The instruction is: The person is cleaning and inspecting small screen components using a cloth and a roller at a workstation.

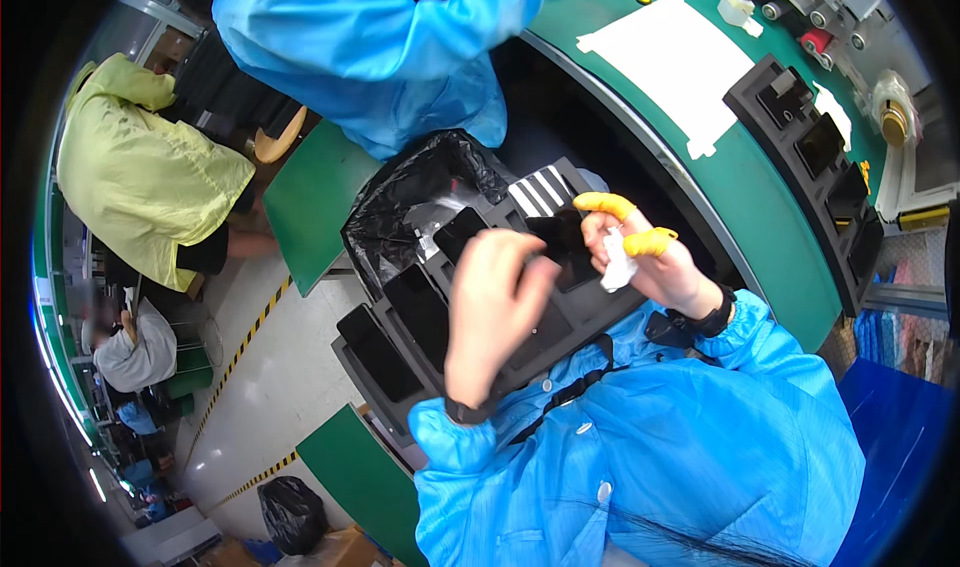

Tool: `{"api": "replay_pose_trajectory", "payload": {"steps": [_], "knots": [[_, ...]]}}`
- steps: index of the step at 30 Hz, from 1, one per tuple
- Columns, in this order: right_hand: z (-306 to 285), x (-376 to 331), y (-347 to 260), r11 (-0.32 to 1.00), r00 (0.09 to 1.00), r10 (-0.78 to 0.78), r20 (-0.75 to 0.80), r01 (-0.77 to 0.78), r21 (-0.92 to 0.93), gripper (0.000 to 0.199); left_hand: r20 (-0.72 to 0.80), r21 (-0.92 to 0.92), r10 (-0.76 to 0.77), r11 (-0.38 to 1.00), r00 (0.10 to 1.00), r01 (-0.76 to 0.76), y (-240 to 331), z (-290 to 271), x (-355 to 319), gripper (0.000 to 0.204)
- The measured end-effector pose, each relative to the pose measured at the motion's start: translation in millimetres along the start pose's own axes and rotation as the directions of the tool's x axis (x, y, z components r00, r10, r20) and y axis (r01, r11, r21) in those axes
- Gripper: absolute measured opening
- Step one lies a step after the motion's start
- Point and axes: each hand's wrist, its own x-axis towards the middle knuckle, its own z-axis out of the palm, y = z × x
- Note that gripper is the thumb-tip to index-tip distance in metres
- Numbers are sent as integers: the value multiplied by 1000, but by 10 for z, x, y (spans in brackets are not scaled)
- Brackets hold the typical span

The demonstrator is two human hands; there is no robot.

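Observation:
A dark grey slotted tray lies in front of me, holding several flat black phone-like panels in its slots. My left hand hovers over the tray's middle, blurred by motion, its thumb apart from the fingers and nothing seen in it. Above the tray's right part, my right hand pinches a small crumpled white wipe. Yellow finger cots cover two of its fingertips. Near that hand, a white-and-black striped piece sits at the tray's far end. Part of a black panel shows beneath the right fingers.
Beyond the tray stands a bin with a black liner. A curved green bench on the right bears a white sheet and another dark tray. A co-worker in blue is close ahead; another in yellow-green sits left.

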Motion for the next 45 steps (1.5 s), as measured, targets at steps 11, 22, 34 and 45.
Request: {"api": "replay_pose_trajectory", "payload": {"steps": [11, 22, 34, 45], "knots": [[280, -162, 62, 940, 996, -47, 74, 69, -334, 63, -43, -482, -370, 821, 928, 305, 397, 183, -379, 15], [510, -199, -104, 674, 978, -189, 90, 196, -712, 41, -28, -445, -224, 876, 974, 188, 377, 131, -478, 26], [410, -256, -25, 992, 980, -18, -198, -7, -125, 20, -64, -822, -423, 536, 904, 192, 439, 127, -502, 22], [340, -274, -20, 945, 979, 48, -196, -108, -309, 24, 110, -755, -518, 511, 848, 410, 363, 71, -552, 16]]}}
